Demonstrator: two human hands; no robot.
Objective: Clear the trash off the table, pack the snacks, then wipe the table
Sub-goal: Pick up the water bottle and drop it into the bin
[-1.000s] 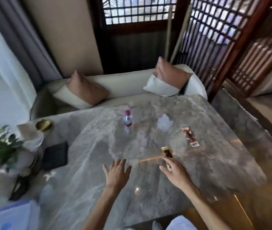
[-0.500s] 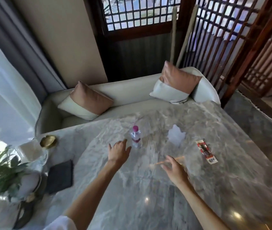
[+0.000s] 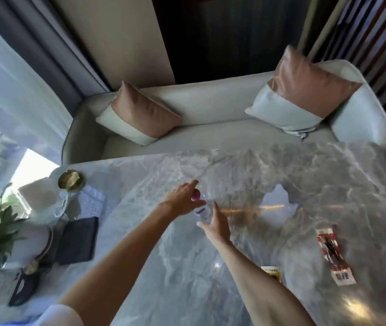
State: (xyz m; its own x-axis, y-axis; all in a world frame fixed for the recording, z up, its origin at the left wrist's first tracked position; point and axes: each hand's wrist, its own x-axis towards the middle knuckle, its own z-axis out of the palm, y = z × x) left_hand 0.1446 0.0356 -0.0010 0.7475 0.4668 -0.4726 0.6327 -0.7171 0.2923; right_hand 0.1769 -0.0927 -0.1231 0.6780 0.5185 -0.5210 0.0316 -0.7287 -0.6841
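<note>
**Both hands on the water bottle, mid-table**

The small clear water bottle (image 3: 201, 209) is standing roughly mid-way across the marble table (image 3: 246, 170), well apart from every edge. The right hand (image 3: 215, 225) is taking the bottle's lower body between thumb and fingers, a narrow grip that is holding the bottle. The left hand (image 3: 181, 202) is sitting against the pink cap (image 3: 196, 195), index finger stretched past it. Blur is hiding whether it is closing round the neck, so can't tell.

Handling, my read:
- **Material:** thin clear plastic, probably light. Fill level isn't readable.
- **Surface:** the walls are likely giving under a squeeze and are smooth, a bit slippery. The label band should be offering better friction.
- **Where to hold:** the body at or just below the label, or the stiff neck under the cap.
- **Stability:** tall and narrow, so it is likely tipping easily on polished stone.

Other items:
- **Crumpled white paper** (image 3: 279, 205): lying to the right of the bottle. Looks soft and near weightless, so pinch anywhere.
- **Red-and-white snack packet** (image 3: 334, 255): glossy film lying flat toward the table's right side. It probably needs an edge lift or a slide.
- **Yellow snack packet** (image 3: 273, 274): lying beside the right forearm, which is hiding part of it.

The marble is glossy, grey-veined, and throwing glare.
</note>
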